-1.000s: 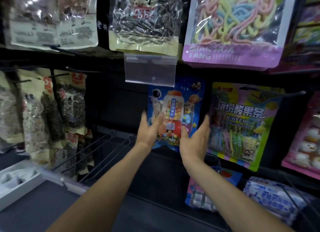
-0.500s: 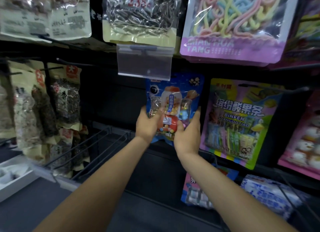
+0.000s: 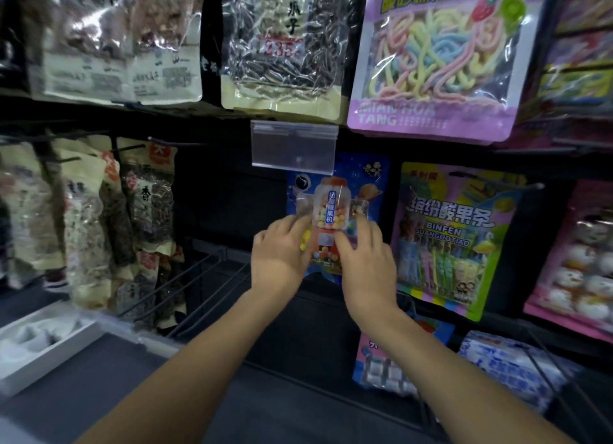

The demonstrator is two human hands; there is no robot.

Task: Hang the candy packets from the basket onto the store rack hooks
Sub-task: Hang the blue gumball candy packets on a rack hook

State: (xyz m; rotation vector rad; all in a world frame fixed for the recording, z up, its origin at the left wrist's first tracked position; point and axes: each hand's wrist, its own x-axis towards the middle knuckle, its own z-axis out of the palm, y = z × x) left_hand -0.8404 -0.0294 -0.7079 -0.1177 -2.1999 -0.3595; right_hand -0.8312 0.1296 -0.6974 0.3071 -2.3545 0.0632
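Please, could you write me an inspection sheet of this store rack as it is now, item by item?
Surface: dark rack panel; bare wire hooks stick out at lower left.
Job's things: blue candy packet against the rack, under a clear label holder; basket not in view.
Clutter: white tray at lower left.
Hands: left hand and right hand, fingers on the packet's lower front; pinching or pressing cannot be told.
Cables: nothing seen.
Surroundings: seed packets above, purple candy packet upper right, green candy packet beside.
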